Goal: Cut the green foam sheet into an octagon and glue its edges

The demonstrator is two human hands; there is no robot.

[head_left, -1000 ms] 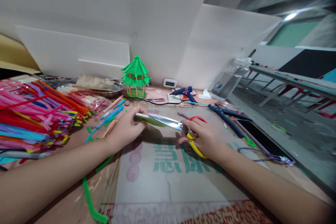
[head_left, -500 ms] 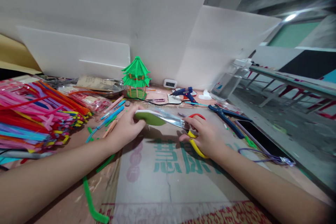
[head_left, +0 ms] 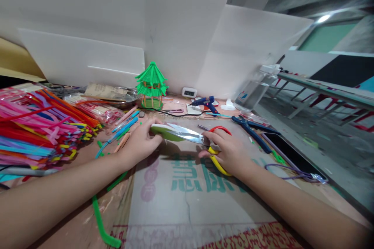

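My left hand (head_left: pixel 137 142) pinches a flat green piece (head_left: pixel 165 132) with a white underside by its left end, above a cardboard sheet (head_left: pixel 187 190). My right hand (head_left: pixel 229 151) is closed through the red and yellow handles of scissors (head_left: pixel 204 140). The scissor blades (head_left: pixel 187 134) are parted and reach over the green piece from the right.
A pile of coloured pipe cleaners (head_left: pixel 37 124) fills the left. A green pipe-cleaner pagoda (head_left: pixel 151 85) stands at the back, with a blue glue gun (head_left: pixel 206 103), blue pliers (head_left: pixel 253 130) and a phone (head_left: pixel 289 153) to the right. Loose green stems (head_left: pixel 101 221) lie near my left arm.
The green piece has turned flatter in my left hand, and the scissor blades have opened and shifted slightly over it. Both arms stay in place.
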